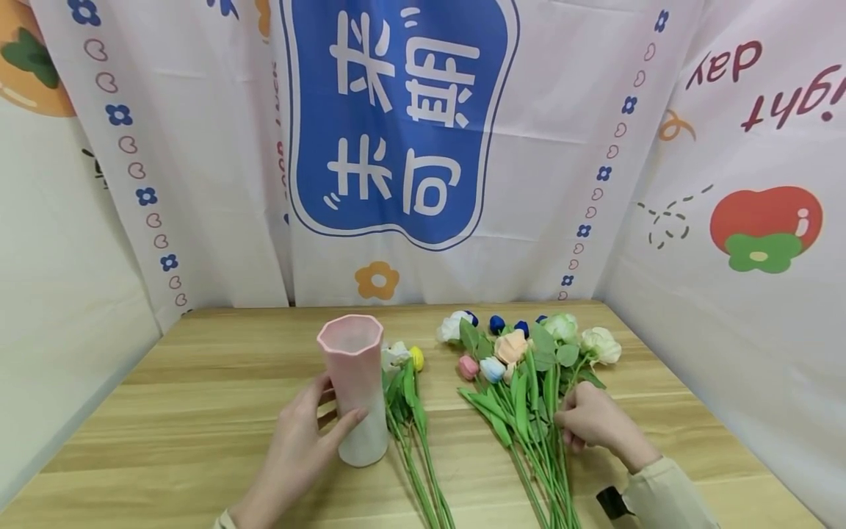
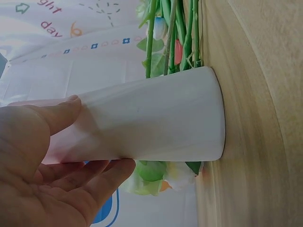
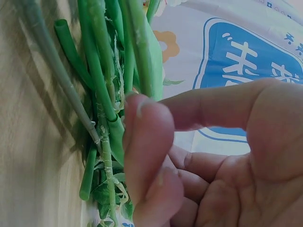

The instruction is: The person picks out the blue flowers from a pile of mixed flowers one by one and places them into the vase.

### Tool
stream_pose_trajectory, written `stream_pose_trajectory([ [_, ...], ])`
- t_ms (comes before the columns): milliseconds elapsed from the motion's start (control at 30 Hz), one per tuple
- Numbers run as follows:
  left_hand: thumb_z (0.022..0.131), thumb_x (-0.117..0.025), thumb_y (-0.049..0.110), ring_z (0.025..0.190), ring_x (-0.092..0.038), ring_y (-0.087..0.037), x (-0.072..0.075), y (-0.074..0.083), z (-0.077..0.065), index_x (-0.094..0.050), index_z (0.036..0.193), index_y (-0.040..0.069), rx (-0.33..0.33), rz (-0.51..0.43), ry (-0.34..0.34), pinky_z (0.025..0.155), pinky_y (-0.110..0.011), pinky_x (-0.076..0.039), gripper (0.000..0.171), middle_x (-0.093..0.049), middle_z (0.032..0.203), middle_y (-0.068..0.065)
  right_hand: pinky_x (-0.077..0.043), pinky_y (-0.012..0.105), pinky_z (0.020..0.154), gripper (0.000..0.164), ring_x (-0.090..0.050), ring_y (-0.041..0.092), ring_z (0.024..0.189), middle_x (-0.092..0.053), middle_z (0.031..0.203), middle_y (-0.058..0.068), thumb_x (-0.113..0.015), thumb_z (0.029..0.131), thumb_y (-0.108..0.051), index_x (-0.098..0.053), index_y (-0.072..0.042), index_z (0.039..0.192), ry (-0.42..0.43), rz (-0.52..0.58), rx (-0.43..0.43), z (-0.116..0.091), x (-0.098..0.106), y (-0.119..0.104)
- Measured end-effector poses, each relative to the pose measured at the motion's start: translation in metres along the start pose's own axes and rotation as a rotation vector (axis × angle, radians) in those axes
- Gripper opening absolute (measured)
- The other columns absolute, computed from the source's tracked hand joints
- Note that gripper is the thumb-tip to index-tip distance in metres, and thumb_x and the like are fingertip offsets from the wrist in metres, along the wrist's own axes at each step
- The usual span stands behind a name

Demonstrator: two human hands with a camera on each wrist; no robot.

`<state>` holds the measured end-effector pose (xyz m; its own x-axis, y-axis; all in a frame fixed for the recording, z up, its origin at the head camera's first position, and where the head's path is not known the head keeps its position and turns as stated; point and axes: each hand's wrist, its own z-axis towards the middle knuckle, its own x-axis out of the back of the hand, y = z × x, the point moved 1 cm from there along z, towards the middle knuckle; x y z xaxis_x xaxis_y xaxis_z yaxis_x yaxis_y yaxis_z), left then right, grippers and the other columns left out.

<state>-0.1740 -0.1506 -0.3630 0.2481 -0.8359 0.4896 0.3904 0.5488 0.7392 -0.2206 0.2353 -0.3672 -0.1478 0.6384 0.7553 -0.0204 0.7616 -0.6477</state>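
An octagonal-rimmed vase [image 1: 360,411], pink at the top and fading to white, stands on the wooden table. My left hand [image 1: 307,433] grips its side, thumb in front and fingers around the back; the left wrist view shows this hand [image 2: 61,156] around the vase [image 2: 151,118]. To the right lies a bunch of artificial flowers [image 1: 542,411] with long green stems. At the bunch's right edge, my right hand [image 1: 595,415] pinches a green stem [image 3: 139,56] between thumb and index finger. Which bloom that stem carries, I cannot tell.
A smaller group of flowers [image 1: 410,411], with white and yellow blooms, lies just right of the vase. Printed cloth [image 1: 396,272] hangs behind the wooden table [image 1: 198,411] and along both sides. Something black [image 1: 613,502] shows by the right sleeve.
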Motion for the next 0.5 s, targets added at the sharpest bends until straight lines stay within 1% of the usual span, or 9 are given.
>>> stream_pose_trajectory([
  [167, 0.075, -0.072, 0.029, 0.099, -0.055, -0.022, 0.0006, 0.0001, -0.0005, -0.045, 0.123, 0.006, 0.003, 0.011, 0.001, 0.076, -0.026, -0.052, 0.060, -0.052, 0.116, -0.008, -0.039, 0.018, 0.034, 0.021, -0.054, 0.019, 0.040, -0.055, 0.050, 0.008, -0.054, 0.077, -0.002, -0.058, -0.003, 0.057, 0.016, 0.001, -0.009, 0.0004, -0.0002, -0.0012],
  [267, 0.075, -0.072, 0.028, 0.099, -0.055, -0.022, 0.0009, 0.0005, -0.0011, -0.045, 0.123, 0.006, 0.001, 0.015, -0.001, 0.076, -0.026, -0.052, 0.059, -0.052, 0.116, -0.008, -0.047, 0.025, 0.038, 0.019, -0.054, 0.019, 0.041, -0.055, 0.051, 0.009, -0.053, 0.077, 0.000, -0.060, -0.002, 0.059, 0.032, 0.009, -0.013, 0.0005, -0.0004, -0.0023],
  [333, 0.075, -0.072, 0.028, 0.099, -0.055, -0.022, 0.0009, 0.0006, -0.0013, -0.045, 0.124, 0.006, -0.001, 0.017, -0.002, 0.076, -0.026, -0.052, 0.059, -0.052, 0.116, -0.008, -0.050, 0.029, 0.040, 0.019, -0.054, 0.021, 0.042, -0.055, 0.051, 0.009, -0.053, 0.077, 0.001, -0.060, -0.002, 0.059, 0.047, 0.014, -0.012, 0.0004, -0.0006, -0.0028],
  [400, 0.076, -0.072, 0.029, 0.099, -0.055, -0.021, 0.0008, 0.0010, -0.0012, -0.045, 0.124, 0.007, -0.009, 0.027, -0.003, 0.076, -0.026, -0.052, 0.059, -0.052, 0.116, -0.007, -0.052, 0.032, 0.043, 0.019, -0.055, 0.022, 0.043, -0.055, 0.051, 0.010, -0.052, 0.076, 0.002, -0.058, -0.001, 0.058, 0.069, 0.016, -0.008, 0.0000, -0.0003, -0.0034],
  [500, 0.077, -0.071, 0.030, 0.098, -0.055, -0.018, 0.0004, 0.0013, -0.0007, -0.046, 0.123, 0.010, -0.029, 0.060, 0.001, 0.075, -0.026, -0.053, 0.056, -0.052, 0.116, -0.004, -0.049, 0.030, 0.040, 0.024, -0.054, 0.022, 0.043, -0.054, 0.049, 0.008, -0.051, 0.077, 0.001, -0.053, -0.003, 0.053, 0.102, -0.016, -0.003, -0.0005, 0.0007, -0.0040],
])
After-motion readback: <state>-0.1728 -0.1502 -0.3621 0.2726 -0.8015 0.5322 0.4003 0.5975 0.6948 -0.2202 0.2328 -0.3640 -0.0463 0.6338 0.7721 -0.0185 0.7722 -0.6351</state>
